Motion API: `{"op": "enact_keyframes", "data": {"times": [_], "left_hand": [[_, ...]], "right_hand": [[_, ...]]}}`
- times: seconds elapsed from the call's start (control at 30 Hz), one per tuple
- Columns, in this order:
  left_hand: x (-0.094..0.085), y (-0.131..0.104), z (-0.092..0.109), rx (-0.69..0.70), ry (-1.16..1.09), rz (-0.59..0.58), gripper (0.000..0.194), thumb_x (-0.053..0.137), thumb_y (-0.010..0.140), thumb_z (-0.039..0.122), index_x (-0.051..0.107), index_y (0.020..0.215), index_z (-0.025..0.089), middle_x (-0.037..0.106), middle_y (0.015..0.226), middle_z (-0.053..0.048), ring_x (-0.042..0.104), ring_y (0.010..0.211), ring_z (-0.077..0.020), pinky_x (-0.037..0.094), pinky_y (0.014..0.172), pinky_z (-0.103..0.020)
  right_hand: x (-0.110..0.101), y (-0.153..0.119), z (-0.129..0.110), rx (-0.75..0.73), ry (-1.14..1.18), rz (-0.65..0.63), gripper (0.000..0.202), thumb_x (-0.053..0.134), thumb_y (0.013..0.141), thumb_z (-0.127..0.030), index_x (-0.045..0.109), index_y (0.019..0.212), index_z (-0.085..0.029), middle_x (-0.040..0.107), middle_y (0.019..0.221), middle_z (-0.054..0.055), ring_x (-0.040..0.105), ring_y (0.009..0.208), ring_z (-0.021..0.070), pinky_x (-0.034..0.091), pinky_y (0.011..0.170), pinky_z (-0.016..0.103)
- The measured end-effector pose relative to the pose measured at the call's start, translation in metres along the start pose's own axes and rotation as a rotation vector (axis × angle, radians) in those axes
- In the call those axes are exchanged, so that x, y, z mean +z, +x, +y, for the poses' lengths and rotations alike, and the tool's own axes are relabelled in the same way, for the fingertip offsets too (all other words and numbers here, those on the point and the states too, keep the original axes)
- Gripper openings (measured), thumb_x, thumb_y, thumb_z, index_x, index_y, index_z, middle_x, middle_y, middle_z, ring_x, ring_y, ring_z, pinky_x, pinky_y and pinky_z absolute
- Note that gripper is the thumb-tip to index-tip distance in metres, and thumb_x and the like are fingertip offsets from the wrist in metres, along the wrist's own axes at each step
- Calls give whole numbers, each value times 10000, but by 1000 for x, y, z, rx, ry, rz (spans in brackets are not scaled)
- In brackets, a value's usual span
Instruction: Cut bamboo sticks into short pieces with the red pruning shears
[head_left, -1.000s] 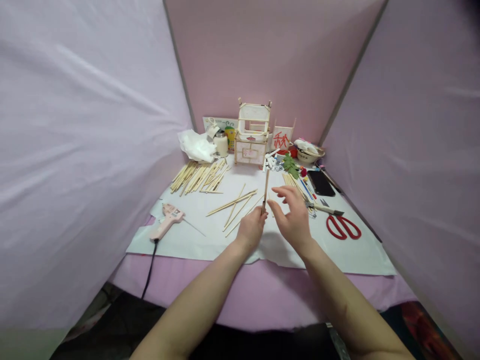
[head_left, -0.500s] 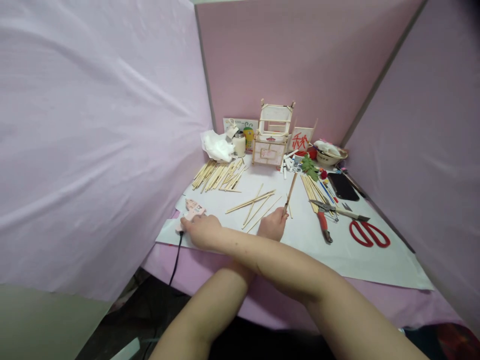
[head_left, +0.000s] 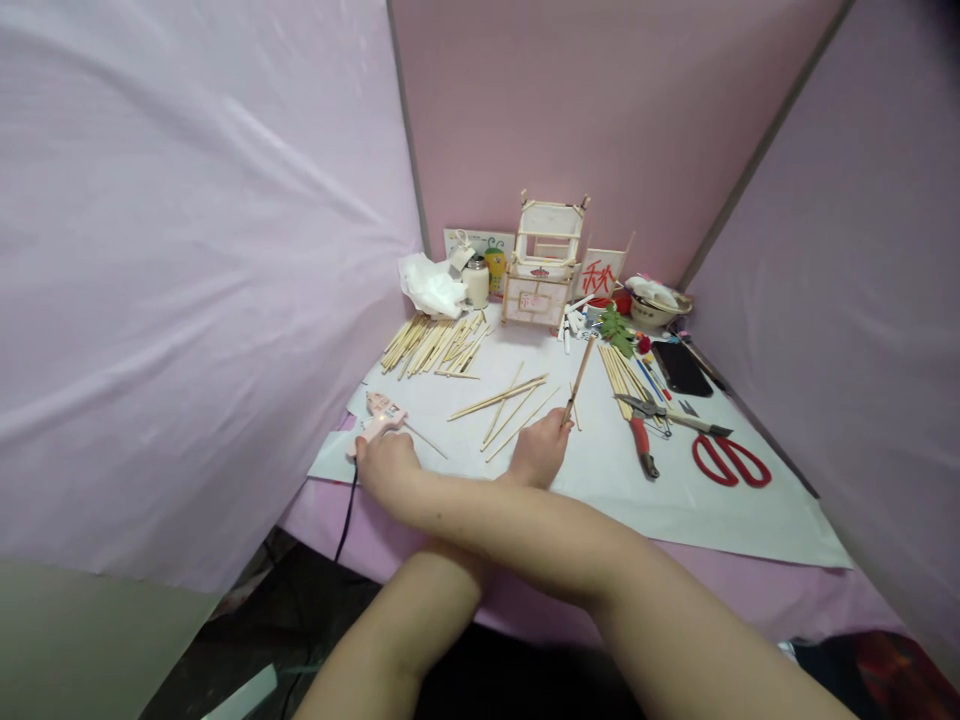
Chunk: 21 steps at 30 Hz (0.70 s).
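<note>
My forearms cross, the right one over the left. At the left of the table, my right hand (head_left: 388, 468) is closed round the handle of a pale pink glue gun (head_left: 384, 412), whose black cord (head_left: 347, 515) hangs over the front edge. Near the middle, my left hand (head_left: 540, 448) grips a wooden stick (head_left: 580, 375) that points up and away. Several loose thin sticks (head_left: 499, 398) lie on the white sheet (head_left: 450, 465) between the hands. Behind stands a small frame of sticks and white panels (head_left: 536, 290).
Bundled sticks (head_left: 435, 346) lie at the back left, near a jar (head_left: 476, 284) and white plastic (head_left: 431, 288). On the right are red-handled pruners (head_left: 642, 445), scissors (head_left: 729, 460), a phone (head_left: 681, 368), more sticks (head_left: 619, 378), a leaf (head_left: 616, 328) and a bowl (head_left: 652, 310).
My right hand has shifted slightly left with the glue gun, and a thin stick beside it now shows. The whole view has moved a little; my left hand still holds its stick.
</note>
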<state>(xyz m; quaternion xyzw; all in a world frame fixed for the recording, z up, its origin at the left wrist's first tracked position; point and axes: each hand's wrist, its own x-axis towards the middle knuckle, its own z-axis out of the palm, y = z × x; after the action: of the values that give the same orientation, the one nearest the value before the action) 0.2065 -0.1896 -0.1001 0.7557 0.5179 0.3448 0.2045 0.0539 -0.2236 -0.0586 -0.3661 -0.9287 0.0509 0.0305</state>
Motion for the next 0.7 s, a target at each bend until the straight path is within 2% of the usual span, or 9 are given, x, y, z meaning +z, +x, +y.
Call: {"op": "enact_keyframes", "data": {"times": [0.1, 0.27, 0.37, 0.43, 0.53, 0.6, 0.63, 0.7], "left_hand": [[0, 0, 1, -13, -12, 0, 140, 439, 945, 254, 549, 1025, 221, 706, 951, -24, 656, 868, -180, 471, 766, -283], [1, -1, 1, -3, -26, 7, 139, 446, 939, 238, 549, 1031, 218, 707, 963, -30, 655, 885, -188, 468, 779, -289], [2, -2, 2, 15, -15, 8, 147, 437, 944, 238, 552, 1035, 226, 705, 943, -21, 653, 863, -174, 461, 770, -275], [2, -3, 4, 27, 11, 3, 155, 423, 951, 251, 560, 1020, 226, 701, 911, -19, 649, 829, -170, 455, 748, -269], [2, -3, 5, 14, 52, 6, 167, 417, 956, 266, 572, 992, 217, 687, 868, -24, 638, 782, -174, 450, 723, -274], [2, -4, 4, 3, 40, 18, 159, 432, 950, 266, 579, 988, 220, 673, 853, -22, 627, 764, -173, 452, 718, -279], [3, -5, 3, -3, 20, 29, 151, 446, 944, 269, 586, 983, 226, 666, 844, -19, 623, 761, -172, 455, 719, -280], [3, -6, 2, -32, -27, 61, 154, 456, 941, 284, 602, 964, 239, 649, 824, -20, 619, 766, -174, 464, 723, -285]], "right_hand": [[-5, -5, 9, 3, 50, 24, 336, 370, 941, -139, 478, 1257, -100, 601, 1184, 206, 641, 963, 277, 521, 672, 376], [-6, -13, 25, -5, 94, 10, 431, 419, 917, -190, 419, 1343, -256, 567, 1262, 135, 647, 952, 279, 541, 642, 382], [-1, -19, 22, -2, 100, 95, 483, 402, 929, -195, 349, 1403, -265, 558, 1280, 142, 648, 932, 279, 541, 640, 397], [0, -28, 16, -30, 110, 161, 473, 405, 925, -181, 369, 1395, -223, 609, 1197, 136, 654, 862, 280, 534, 603, 403], [-7, -54, 11, -123, 144, 203, 286, 459, 895, -171, 575, 1155, -200, 674, 995, 76, 639, 778, 259, 509, 560, 369], [-19, -81, 16, -193, 199, 240, 159, 536, 857, -166, 641, 946, -245, 678, 878, 35, 628, 747, 228, 492, 580, 335], [-26, -97, 21, -232, 244, 270, 141, 570, 837, -167, 650, 910, -259, 672, 829, 30, 625, 728, 220, 489, 592, 328], [-44, -130, 41, -305, 320, 295, 187, 564, 843, -157, 659, 966, -262, 666, 828, 37, 626, 750, 215, 502, 639, 327]]}}
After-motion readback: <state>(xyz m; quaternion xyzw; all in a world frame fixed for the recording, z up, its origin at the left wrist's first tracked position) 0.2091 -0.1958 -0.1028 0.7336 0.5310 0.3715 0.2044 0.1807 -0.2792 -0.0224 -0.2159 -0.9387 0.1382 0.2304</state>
